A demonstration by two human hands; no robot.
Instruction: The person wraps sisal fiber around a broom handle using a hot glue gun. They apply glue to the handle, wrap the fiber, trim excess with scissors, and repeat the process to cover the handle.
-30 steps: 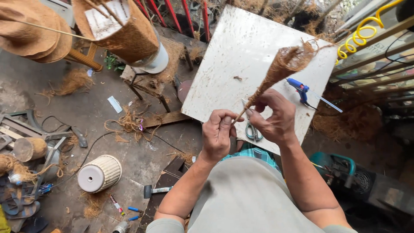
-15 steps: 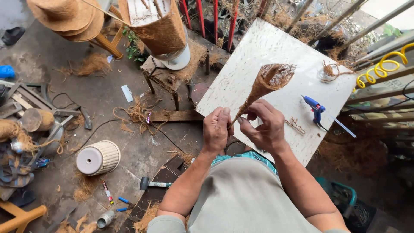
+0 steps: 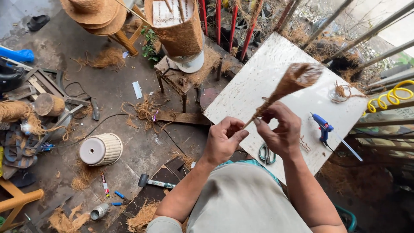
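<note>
While pinching the thin lower end of a coir-wrapped stick, left hand curled narrow, thumb pressed toward forefinger on the stem. Right hand just above and beside it, fingers closed around the same stem, hands nearly touching. Stick tilted up and to the right, ending in a flared brown fibre cone over the white board.

Below the hands: white board speckled with fibre dust, lying at an angle. Scissors with teal handles flat on board, partly hidden behind right wrist. Blue glue gun on board to the right of right hand, apart from it. Small coil of fibre cord near board's far right edge.

Further out, on the grey floor to the left: ribbed white pot on its side, well apart from the hands. Hammer with black head near the dark planks. Small wooden stool beyond board's left corner, carrying a coir-covered pot. Woven fibre hats stacked at upper left. Loose coir tufts scattered across floor. Yellow coiled hose at right edge, behind metal bars.
</note>
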